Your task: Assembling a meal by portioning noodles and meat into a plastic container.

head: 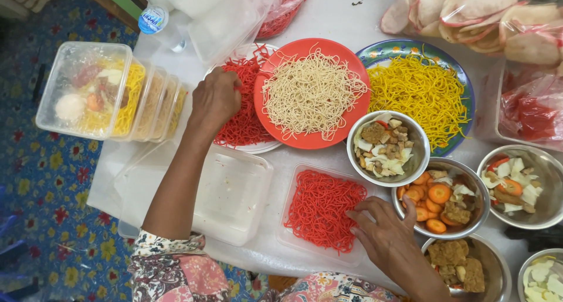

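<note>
**A:** Take the round orange plastic plate of pale noodles point(311, 94) as the landmark. Where are the hands?

**B:** The left hand point(214, 99) is just to the left of it, on the heap of red noodles on a white plate point(243, 105) that the orange plate partly overlaps. The fingers are curled down into the strands and bunched together; whether they pinch a tuft I cannot tell, since the knuckles hide the tips.

**A:** And the other?

**B:** The right hand point(390, 234) is below and right of the orange plate, at the near right corner of the clear rectangular plastic tub holding red noodles point(321, 211). Its fingers are loosely spread, tips resting on the tub's rim, gripping nothing that I can see.

**A:** So how does the tub lie from the left hand?

**B:** Below and to the right, directly beneath the orange plate, with its long axis running away from the person. The right hand is the nearer one; it already touches the tub.

**A:** Anything between?

**B:** An empty clear tub point(231, 196) lies left of the filled one, under the left forearm. A steel bowl of carrot slices point(441, 199) sits just right of the right hand.
</note>
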